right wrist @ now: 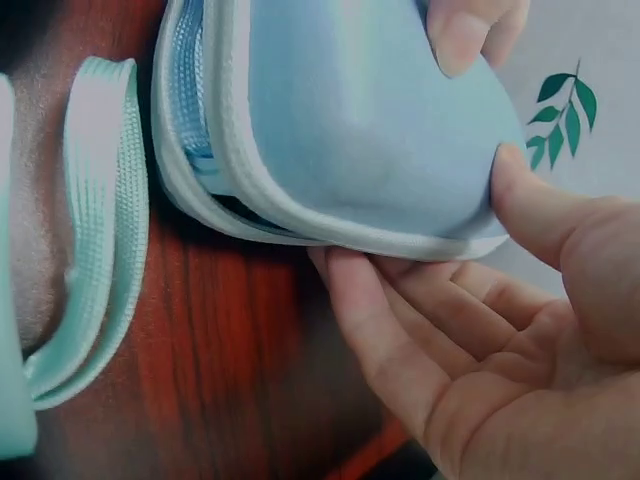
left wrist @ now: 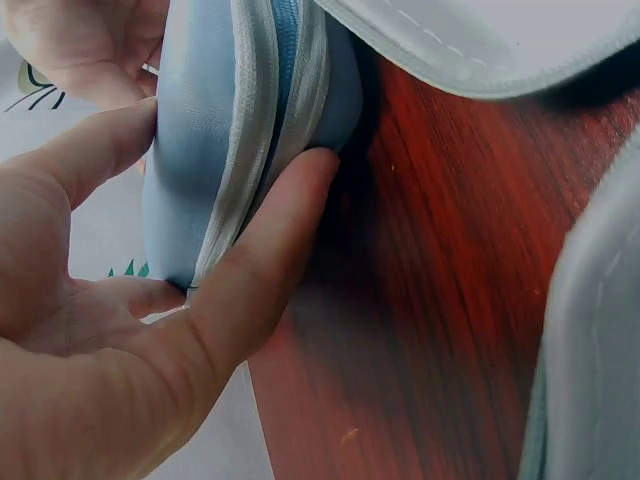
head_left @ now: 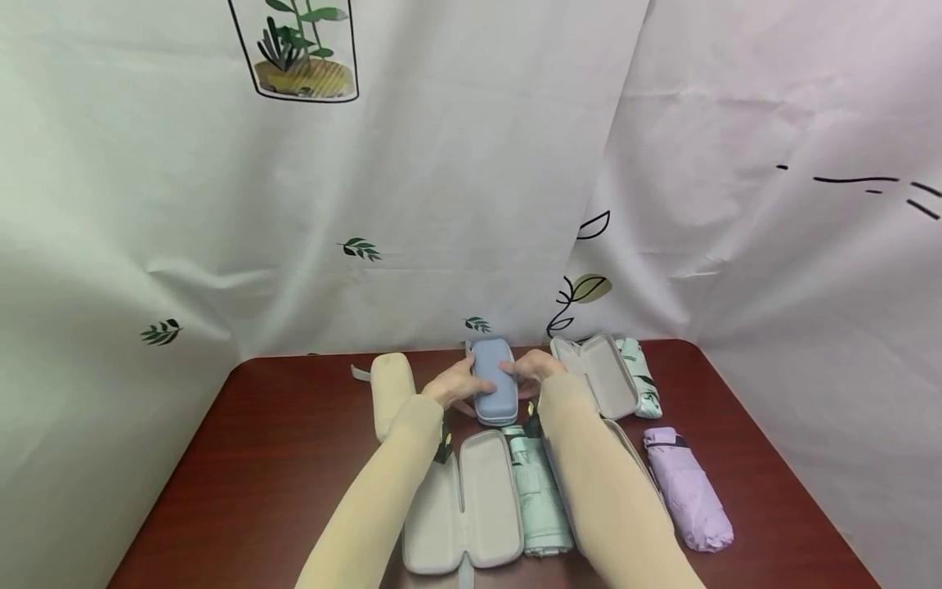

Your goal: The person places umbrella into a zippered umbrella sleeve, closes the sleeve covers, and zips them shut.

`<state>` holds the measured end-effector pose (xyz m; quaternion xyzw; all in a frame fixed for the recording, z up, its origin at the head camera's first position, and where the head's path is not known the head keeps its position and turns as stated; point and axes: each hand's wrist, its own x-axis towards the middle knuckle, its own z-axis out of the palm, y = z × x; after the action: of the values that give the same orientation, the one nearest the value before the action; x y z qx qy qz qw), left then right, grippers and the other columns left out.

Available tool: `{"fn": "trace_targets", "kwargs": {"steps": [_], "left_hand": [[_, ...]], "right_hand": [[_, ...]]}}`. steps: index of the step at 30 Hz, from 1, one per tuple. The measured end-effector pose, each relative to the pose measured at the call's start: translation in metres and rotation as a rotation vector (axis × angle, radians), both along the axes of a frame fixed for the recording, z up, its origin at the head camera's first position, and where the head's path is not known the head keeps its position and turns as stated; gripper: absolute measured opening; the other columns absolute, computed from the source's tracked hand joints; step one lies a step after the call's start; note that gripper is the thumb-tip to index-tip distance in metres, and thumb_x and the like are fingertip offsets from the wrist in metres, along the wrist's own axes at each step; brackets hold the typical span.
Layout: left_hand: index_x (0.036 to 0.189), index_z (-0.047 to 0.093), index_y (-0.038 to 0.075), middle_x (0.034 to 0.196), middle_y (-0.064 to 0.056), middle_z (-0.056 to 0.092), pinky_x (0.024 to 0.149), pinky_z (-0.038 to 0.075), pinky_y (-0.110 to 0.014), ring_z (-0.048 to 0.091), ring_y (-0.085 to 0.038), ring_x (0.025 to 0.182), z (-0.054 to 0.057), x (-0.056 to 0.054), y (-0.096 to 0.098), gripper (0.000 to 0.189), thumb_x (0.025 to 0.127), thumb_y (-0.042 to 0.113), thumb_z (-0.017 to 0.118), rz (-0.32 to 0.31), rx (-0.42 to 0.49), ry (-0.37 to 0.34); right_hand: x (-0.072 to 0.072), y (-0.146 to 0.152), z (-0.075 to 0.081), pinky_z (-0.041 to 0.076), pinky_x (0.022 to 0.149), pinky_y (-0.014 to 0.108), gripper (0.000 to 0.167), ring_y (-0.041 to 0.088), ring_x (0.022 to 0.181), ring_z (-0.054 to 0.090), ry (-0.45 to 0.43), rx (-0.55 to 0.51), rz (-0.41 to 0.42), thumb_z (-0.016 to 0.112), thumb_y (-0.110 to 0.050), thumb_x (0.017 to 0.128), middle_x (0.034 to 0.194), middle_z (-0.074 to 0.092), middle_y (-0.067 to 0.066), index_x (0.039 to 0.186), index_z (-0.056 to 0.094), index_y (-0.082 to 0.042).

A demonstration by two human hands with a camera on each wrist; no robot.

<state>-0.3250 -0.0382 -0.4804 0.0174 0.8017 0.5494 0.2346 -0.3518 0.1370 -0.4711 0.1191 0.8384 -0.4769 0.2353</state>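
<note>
A blue zip case [head_left: 495,380] is held at the back middle of the table between both hands. My left hand [head_left: 455,384] grips its left side, and in the left wrist view a fingertip [left wrist: 310,175] lies along the pale zip edging. From the other side my right hand [head_left: 536,366] holds it, thumb [right wrist: 530,205] on the smooth top and fingers curled under the rim. The right wrist view shows a narrow gap along the zip [right wrist: 190,90] near one end. What the case contains is hidden.
A cream case [head_left: 392,393] lies left. In front are an opened grey-lined case [head_left: 491,499] and a mint folded umbrella [head_left: 540,499]. Another opened case [head_left: 609,376] and patterned umbrella [head_left: 643,380] lie back right, a lilac umbrella [head_left: 692,491] front right. My right arm partly covers another case [head_left: 639,451].
</note>
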Motion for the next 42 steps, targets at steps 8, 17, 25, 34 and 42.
{"fn": "trace_targets", "kwargs": {"steps": [8, 17, 25, 34, 42], "left_hand": [[0.155, 0.014, 0.005, 0.145, -0.027, 0.036, 0.059, 0.057, -0.038, 0.064, -0.031, 0.089, 0.003, 0.005, -0.002, 0.090, 0.087, 0.014, 0.072, -0.006, -0.090, 0.032], [0.155, 0.017, 0.008, 0.140, -0.026, 0.042, 0.061, 0.057, -0.040, 0.064, -0.034, 0.092, 0.005, 0.003, 0.002, 0.087, 0.088, 0.013, 0.072, -0.002, -0.103, 0.074], [0.155, 0.017, 0.008, 0.138, -0.028, 0.044, 0.062, 0.057, -0.041, 0.063, -0.038, 0.098, 0.000, 0.005, -0.001, 0.087, 0.088, 0.013, 0.071, -0.010, -0.081, 0.086], [0.152, 0.022, -0.001, 0.136, -0.027, 0.049, 0.076, 0.055, -0.037, 0.063, -0.030, 0.102, -0.005, 0.003, -0.014, 0.077, 0.092, 0.019, 0.066, -0.091, -0.109, 0.159], [0.130, 0.056, -0.004, 0.105, -0.019, 0.066, 0.065, 0.055, -0.030, 0.068, -0.021, 0.069, -0.002, -0.004, -0.028, 0.036, 0.095, -0.002, 0.051, -0.124, -0.340, 0.287]], "right_hand": [[-0.001, -0.007, -0.001, 0.056, 0.075, 0.040, 0.051, 0.034, 0.092, 0.068, 0.076, 0.139, 0.058, 0.064, -0.027, 0.096, 0.111, 0.064, 0.026, 0.124, 0.053, 0.014], [0.001, -0.032, 0.032, 0.053, 0.077, 0.041, 0.041, 0.030, 0.088, 0.063, 0.320, 0.595, 0.249, 0.068, -0.021, 0.088, 0.105, 0.064, 0.022, 0.117, 0.061, 0.007], [0.010, -0.051, 0.031, 0.052, 0.084, 0.043, 0.069, 0.033, 0.096, 0.062, 0.262, 0.634, 0.308, 0.073, -0.042, 0.082, 0.117, 0.061, 0.025, 0.126, 0.057, 0.009], [0.009, -0.059, 0.028, 0.049, 0.088, 0.042, 0.062, 0.032, 0.100, 0.058, 0.212, 0.663, 0.346, 0.073, -0.038, 0.084, 0.124, 0.057, 0.025, 0.124, 0.060, 0.007], [0.008, -0.055, 0.029, 0.049, 0.090, 0.043, 0.071, 0.031, 0.104, 0.058, 0.193, 0.686, 0.360, 0.071, -0.043, 0.086, 0.124, 0.056, 0.024, 0.132, 0.051, 0.007]]}}
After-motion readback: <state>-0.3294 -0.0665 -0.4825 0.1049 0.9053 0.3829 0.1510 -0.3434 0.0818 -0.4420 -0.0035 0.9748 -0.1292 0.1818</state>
